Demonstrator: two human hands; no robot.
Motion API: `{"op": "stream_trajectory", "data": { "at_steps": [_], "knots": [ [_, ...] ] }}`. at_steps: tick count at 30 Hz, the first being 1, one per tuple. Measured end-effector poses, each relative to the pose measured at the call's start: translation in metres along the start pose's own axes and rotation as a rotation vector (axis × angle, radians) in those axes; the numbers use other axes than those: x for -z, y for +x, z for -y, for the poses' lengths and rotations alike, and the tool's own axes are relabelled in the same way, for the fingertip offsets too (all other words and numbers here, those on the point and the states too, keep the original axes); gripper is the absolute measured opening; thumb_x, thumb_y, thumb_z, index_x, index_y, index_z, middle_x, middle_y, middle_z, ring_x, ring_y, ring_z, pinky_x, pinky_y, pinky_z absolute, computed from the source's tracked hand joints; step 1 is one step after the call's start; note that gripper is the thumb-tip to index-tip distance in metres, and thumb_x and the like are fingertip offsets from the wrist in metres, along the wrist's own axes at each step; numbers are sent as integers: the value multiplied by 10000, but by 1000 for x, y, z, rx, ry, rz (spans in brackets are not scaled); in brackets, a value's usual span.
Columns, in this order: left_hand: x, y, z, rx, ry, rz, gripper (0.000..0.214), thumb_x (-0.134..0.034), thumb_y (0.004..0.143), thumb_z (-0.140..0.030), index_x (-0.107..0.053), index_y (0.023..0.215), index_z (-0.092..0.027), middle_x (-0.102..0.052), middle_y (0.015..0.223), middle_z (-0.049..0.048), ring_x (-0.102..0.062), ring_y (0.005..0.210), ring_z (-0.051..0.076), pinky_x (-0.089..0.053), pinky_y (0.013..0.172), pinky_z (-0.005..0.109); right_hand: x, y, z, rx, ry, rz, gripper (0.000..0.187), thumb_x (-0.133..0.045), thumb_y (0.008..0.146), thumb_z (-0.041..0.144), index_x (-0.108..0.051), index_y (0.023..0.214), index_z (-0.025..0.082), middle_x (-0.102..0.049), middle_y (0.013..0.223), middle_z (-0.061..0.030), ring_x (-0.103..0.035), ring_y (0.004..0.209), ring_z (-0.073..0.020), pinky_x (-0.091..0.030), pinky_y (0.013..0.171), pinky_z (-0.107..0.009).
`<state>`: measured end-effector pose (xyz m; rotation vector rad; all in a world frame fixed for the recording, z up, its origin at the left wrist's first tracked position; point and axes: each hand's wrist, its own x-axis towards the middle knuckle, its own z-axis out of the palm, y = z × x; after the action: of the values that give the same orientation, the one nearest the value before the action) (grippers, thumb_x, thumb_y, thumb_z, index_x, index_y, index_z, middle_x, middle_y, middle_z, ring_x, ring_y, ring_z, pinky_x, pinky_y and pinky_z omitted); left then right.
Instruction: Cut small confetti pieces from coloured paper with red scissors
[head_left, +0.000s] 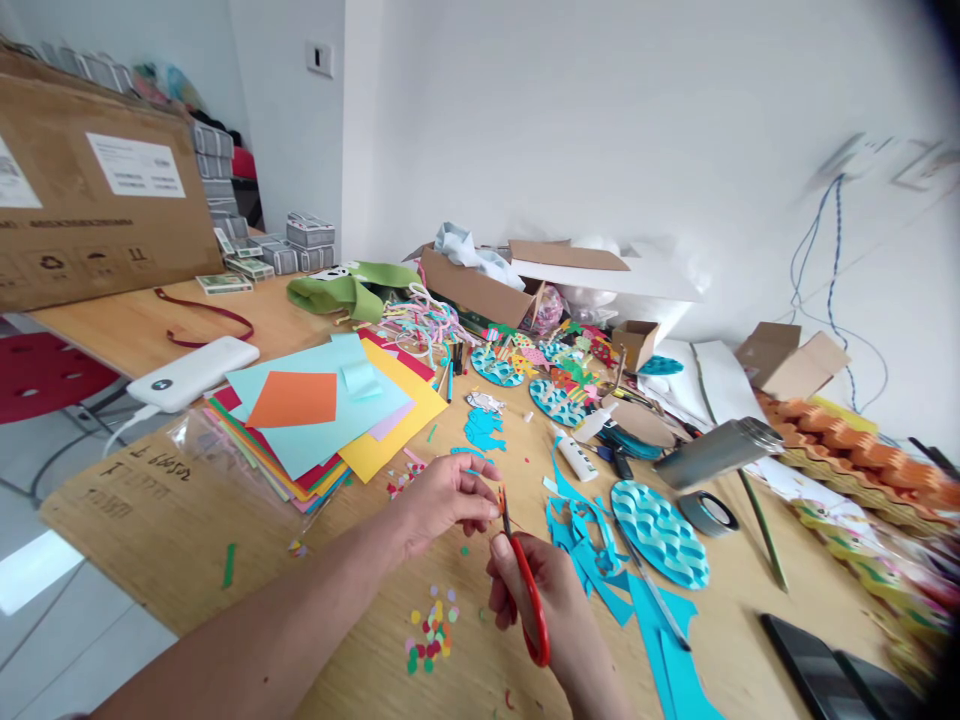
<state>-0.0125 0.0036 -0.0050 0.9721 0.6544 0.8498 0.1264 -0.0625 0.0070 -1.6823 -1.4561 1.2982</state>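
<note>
My right hand (540, 590) is closed round the red handles of a pair of scissors (525, 590), whose blades point up toward my left hand. My left hand (442, 500) pinches a small orange paper piece (501, 500) at the blade tips. Below the hands lies a little heap of coloured paper bits (431, 630) on the wooden table (225, 560). Blue paper offcuts (592, 550) lie just to the right of the scissors.
A stack of coloured paper sheets (330, 410) and a white power bank (191, 372) lie at left. A blue patterned disc (660, 530), tape roll (709, 512), glue bottle (576, 455), open cardboard boxes (480, 285) and a dark phone (825, 670) crowd the right and back.
</note>
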Motion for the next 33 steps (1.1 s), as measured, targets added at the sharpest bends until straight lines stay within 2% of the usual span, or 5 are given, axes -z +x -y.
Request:
{"op": "stream_trajectory", "data": {
  "at_steps": [16,22,33],
  "knots": [
    [-1,-1,-3,12,-14,-50,346,-664,610,-196,-526,921,-137,-572,656,-14,-492,479,70,-348,452,200,2,-1,2,-43,19,10,470,-546,689,604,-464,573,157,-543,401,5,-479,311,-82,-305,327,-155],
    [0,0,1,1,-19,-4,392,-672,606,-168,-509,960,-132,-577,670,-7,-493,491,72,-363,462,204,1,-2,4,-44,16,-7,509,-506,688,649,-472,584,152,-545,405,-1,-476,312,-81,-303,332,-159],
    [0,1,2,-7,-20,7,382,-677,610,-174,-511,952,-133,-574,657,-11,-486,485,69,-354,465,203,0,-2,5,-9,27,-13,515,-491,699,652,-488,603,146,-553,425,-9,-483,340,-79,-320,356,-166]
  ]
}}
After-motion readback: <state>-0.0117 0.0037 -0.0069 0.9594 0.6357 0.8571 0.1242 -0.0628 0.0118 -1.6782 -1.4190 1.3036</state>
